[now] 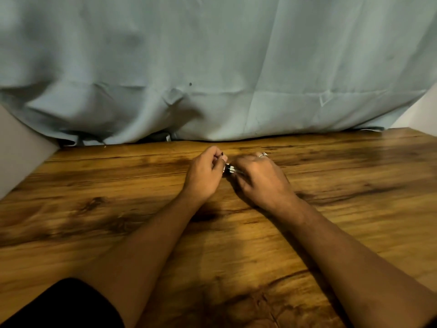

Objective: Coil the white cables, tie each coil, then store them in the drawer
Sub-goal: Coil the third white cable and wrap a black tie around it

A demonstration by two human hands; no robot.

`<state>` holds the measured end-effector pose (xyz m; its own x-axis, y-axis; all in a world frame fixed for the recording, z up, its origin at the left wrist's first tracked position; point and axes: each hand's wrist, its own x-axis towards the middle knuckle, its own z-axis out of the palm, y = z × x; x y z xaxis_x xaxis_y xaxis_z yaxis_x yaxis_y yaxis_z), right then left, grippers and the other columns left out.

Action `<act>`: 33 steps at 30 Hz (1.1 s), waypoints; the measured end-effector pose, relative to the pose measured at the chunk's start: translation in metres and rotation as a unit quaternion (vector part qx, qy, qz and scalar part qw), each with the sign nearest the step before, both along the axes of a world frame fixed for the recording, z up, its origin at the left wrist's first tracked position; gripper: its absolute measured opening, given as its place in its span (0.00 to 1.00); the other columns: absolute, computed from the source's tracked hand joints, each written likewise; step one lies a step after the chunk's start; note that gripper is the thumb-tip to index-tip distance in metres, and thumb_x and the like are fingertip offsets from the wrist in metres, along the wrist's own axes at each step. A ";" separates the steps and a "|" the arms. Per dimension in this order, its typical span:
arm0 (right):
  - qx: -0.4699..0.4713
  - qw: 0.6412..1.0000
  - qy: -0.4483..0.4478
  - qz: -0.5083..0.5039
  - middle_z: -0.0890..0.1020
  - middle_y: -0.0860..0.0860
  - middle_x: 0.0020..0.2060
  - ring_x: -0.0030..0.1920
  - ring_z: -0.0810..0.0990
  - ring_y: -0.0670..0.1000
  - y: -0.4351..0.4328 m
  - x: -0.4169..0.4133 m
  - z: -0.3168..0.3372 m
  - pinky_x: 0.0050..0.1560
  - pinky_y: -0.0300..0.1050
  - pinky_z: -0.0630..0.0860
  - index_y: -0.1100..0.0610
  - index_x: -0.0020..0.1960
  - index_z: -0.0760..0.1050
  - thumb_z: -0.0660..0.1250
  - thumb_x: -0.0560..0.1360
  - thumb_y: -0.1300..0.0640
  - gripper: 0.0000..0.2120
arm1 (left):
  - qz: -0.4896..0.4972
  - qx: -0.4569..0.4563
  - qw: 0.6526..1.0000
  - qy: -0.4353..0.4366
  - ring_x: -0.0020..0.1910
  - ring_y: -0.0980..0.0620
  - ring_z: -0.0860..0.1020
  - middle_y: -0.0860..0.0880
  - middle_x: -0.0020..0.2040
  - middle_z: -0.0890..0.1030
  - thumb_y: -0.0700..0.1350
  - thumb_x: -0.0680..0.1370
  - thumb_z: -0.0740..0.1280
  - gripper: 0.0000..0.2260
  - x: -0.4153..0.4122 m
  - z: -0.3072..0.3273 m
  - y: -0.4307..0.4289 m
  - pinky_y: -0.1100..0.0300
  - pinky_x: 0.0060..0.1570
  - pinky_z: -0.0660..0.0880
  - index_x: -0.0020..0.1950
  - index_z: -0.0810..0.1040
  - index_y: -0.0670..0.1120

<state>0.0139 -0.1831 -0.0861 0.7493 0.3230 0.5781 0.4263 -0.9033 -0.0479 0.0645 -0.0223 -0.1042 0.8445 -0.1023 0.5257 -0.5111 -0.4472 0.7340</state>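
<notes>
The left hand (205, 174) rests on the wooden table (331, 233) near its far edge, fingers curled in and thumb and fingertips pinching one end of a small bundle of white cable (229, 168). The right hand (259, 179) meets it from the other side, knuckles up and fingers folded down over the rest of the bundle, so both hands grip the same thing and almost touch each other. Only a short stretch of the cable shows in the gap between them: a few white strands lying side by side, crossed by a dark band that is probably a tie, though it is too small and blurred to be sure. The bundle sits just above or on the tabletop, in the middle of the view. A ring (262, 154) shows on one finger of the right hand. Both forearms are bare and run back toward the camera, and a black sleeve (61, 306) fills the lower left corner. Behind the table hangs a pale blue cloth (212, 67), creased, its hem reaching down to the table's back edge.
</notes>
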 end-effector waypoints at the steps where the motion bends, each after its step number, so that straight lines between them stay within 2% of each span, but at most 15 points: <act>1: 0.019 1.000 -0.018 -0.004 0.85 0.52 0.49 0.52 0.78 0.57 -0.001 0.002 -0.001 0.52 0.52 0.72 0.54 0.54 0.80 0.67 0.79 0.53 0.06 | -0.013 -0.014 1.000 -0.019 0.36 0.57 0.75 0.55 0.37 0.78 0.44 0.84 0.65 0.06 -0.003 0.001 0.004 0.57 0.39 0.71 0.48 0.77 0.47; 4: 0.187 0.982 -0.021 0.004 0.87 0.51 0.50 0.52 0.83 0.55 -0.011 0.004 -0.002 0.53 0.54 0.79 0.55 0.58 0.82 0.66 0.80 0.53 0.11 | -0.034 -0.021 0.998 -0.050 0.44 0.61 0.80 0.55 0.47 0.83 0.47 0.84 0.65 0.07 -0.009 0.006 0.010 0.64 0.45 0.75 0.58 0.80 0.47; 6: 0.263 0.965 0.006 0.004 0.87 0.49 0.52 0.51 0.85 0.51 -0.018 0.005 -0.005 0.54 0.53 0.81 0.54 0.61 0.83 0.67 0.80 0.54 0.12 | -0.043 0.037 0.996 -0.069 0.50 0.58 0.82 0.53 0.53 0.85 0.47 0.83 0.67 0.11 -0.010 0.005 0.010 0.62 0.51 0.78 0.65 0.80 0.48; 9: 0.311 0.950 0.021 -0.005 0.88 0.47 0.51 0.49 0.85 0.45 -0.023 0.009 -0.011 0.55 0.50 0.82 0.55 0.61 0.83 0.71 0.80 0.59 0.11 | -0.025 0.101 0.992 -0.075 0.57 0.55 0.82 0.50 0.61 0.84 0.46 0.82 0.68 0.17 -0.011 0.003 0.008 0.57 0.60 0.78 0.71 0.77 0.49; 13: 0.391 0.917 0.064 0.047 0.87 0.47 0.53 0.53 0.86 0.46 -0.022 0.010 -0.009 0.59 0.52 0.82 0.57 0.64 0.82 0.73 0.78 0.59 0.14 | 0.005 0.056 0.996 -0.072 0.48 0.55 0.84 0.50 0.53 0.86 0.43 0.82 0.68 0.14 -0.008 0.002 0.008 0.55 0.52 0.81 0.67 0.80 0.46; 18: 0.332 0.936 0.117 -0.006 0.87 0.46 0.53 0.54 0.85 0.46 -0.024 0.014 -0.013 0.61 0.52 0.81 0.52 0.66 0.81 0.72 0.79 0.57 0.15 | -0.042 -0.041 0.997 0.048 0.44 0.52 0.86 0.52 0.45 0.86 0.43 0.82 0.69 0.14 -0.004 -0.003 0.008 0.52 0.43 0.85 0.67 0.80 0.46; 21: 0.302 0.948 0.091 -0.040 0.87 0.48 0.52 0.52 0.85 0.48 -0.024 0.012 -0.014 0.56 0.46 0.80 0.53 0.65 0.82 0.70 0.80 0.59 0.14 | -0.039 -0.004 0.999 0.012 0.42 0.56 0.85 0.53 0.46 0.86 0.46 0.81 0.70 0.15 -0.005 -0.004 0.008 0.56 0.44 0.83 0.68 0.80 0.49; 23: 0.301 0.951 0.050 -0.043 0.88 0.49 0.50 0.50 0.85 0.49 -0.024 0.007 -0.011 0.51 0.43 0.78 0.53 0.63 0.82 0.68 0.81 0.59 0.12 | -0.045 0.029 0.998 -0.030 0.44 0.61 0.83 0.54 0.49 0.85 0.48 0.81 0.70 0.18 -0.008 -0.001 0.008 0.65 0.44 0.80 0.72 0.78 0.50; 25: 0.303 0.953 -0.010 -0.031 0.87 0.49 0.48 0.47 0.85 0.50 -0.023 0.001 -0.007 0.47 0.44 0.78 0.53 0.62 0.81 0.67 0.81 0.60 0.11 | -0.061 0.023 0.996 -0.057 0.47 0.62 0.83 0.54 0.52 0.84 0.47 0.82 0.69 0.20 -0.011 0.004 0.007 0.71 0.45 0.77 0.74 0.76 0.52; 27: 0.289 0.956 -0.043 -0.024 0.87 0.50 0.50 0.47 0.85 0.52 -0.023 0.000 -0.007 0.48 0.46 0.80 0.53 0.63 0.80 0.67 0.81 0.59 0.11 | -0.057 0.027 0.995 -0.082 0.50 0.61 0.83 0.54 0.53 0.85 0.46 0.82 0.70 0.19 -0.010 0.005 0.008 0.68 0.49 0.78 0.73 0.77 0.51; 30: 0.247 0.968 0.001 -0.037 0.87 0.51 0.53 0.52 0.85 0.55 -0.021 0.001 -0.011 0.53 0.52 0.81 0.52 0.64 0.79 0.66 0.81 0.58 0.12 | -0.024 0.082 0.994 -0.074 0.48 0.56 0.83 0.55 0.47 0.85 0.47 0.81 0.71 0.17 -0.008 0.001 0.011 0.52 0.52 0.81 0.69 0.79 0.50; 33: 0.254 0.966 -0.029 -0.033 0.87 0.50 0.52 0.51 0.85 0.54 -0.021 -0.004 -0.012 0.51 0.52 0.80 0.52 0.63 0.79 0.65 0.81 0.57 0.12 | -0.007 0.075 0.994 -0.081 0.48 0.57 0.83 0.56 0.48 0.85 0.48 0.81 0.70 0.16 -0.012 0.003 0.010 0.55 0.50 0.81 0.69 0.79 0.53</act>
